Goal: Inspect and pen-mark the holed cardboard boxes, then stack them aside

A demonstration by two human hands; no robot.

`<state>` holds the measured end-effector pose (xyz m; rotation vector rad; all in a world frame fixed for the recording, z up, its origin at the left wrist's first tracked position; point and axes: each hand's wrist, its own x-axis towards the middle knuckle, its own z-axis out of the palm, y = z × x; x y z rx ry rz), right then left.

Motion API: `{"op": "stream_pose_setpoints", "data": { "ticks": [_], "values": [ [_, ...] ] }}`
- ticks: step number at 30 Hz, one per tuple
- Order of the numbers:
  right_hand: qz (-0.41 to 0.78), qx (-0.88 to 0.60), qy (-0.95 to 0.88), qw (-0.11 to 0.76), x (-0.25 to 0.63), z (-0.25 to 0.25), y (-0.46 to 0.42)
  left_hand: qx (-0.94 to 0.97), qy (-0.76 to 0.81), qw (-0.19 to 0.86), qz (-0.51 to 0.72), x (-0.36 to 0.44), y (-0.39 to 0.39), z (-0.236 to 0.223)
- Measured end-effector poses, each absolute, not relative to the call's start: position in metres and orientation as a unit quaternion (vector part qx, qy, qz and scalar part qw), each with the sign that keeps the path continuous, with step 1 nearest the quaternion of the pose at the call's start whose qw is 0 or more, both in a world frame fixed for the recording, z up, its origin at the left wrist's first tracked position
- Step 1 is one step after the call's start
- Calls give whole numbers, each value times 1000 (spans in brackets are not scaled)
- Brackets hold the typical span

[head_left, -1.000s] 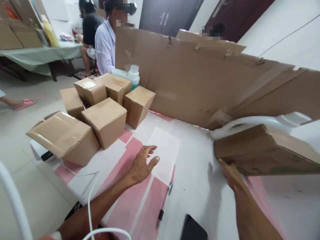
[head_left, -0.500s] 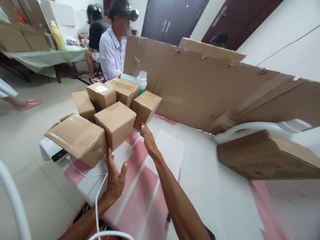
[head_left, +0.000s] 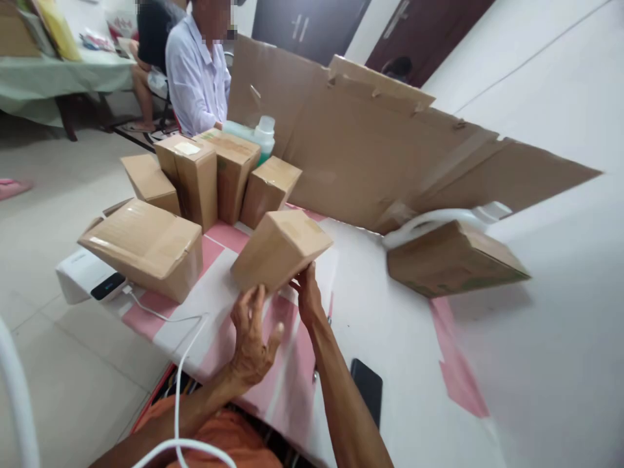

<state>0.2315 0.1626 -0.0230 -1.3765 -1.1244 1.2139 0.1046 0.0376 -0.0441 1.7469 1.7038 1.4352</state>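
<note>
A brown cardboard box (head_left: pixel 280 253) is tilted above the striped tablecloth, between my two hands. The fingertips of my left hand (head_left: pixel 253 338) press against its lower near edge, with the thumb held apart. My right hand (head_left: pixel 309 296) grips the box low at its right end; some of those fingers are hidden behind and under it. To the left, a larger taped cardboard box (head_left: pixel 143 244) rests partly over a white device (head_left: pixel 90 276) with a dark panel.
Several cardboard boxes (head_left: pixel 195 179) stand behind, beside a bottle of green liquid (head_left: pixel 263 140). A cardboard screen (head_left: pixel 351 143) borders the far side. A box (head_left: pixel 439 260) lies at right by a white jug (head_left: pixel 439 224). A phone (head_left: pixel 368 390) and white cable (head_left: pixel 180 377) lie nearer me.
The box from the front of the group has moved right, away from the others, and is now tilted between my hands. Both hands have shifted with it, and the view has turned right.
</note>
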Motion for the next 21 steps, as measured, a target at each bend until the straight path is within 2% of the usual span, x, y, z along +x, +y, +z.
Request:
{"op": "stream_pose_setpoints", "data": {
  "ticks": [5,10,14,18,21],
  "values": [
    [571,-570,-371,459,263,-36,120,727,498,53,471,89,21,-13],
    [574,-599,-347,437,262,-44,99,819,400,81,403,49,26,18],
    [555,-604,-361,443,264,-36,81,812,416,60,406,33,24,15],
    [624,-504,-418,426,263,-17,58,776,445,112,433,27,29,4],
    [632,-460,-433,449,258,-7,45,759,443,126,461,24,33,8]
  ]
}}
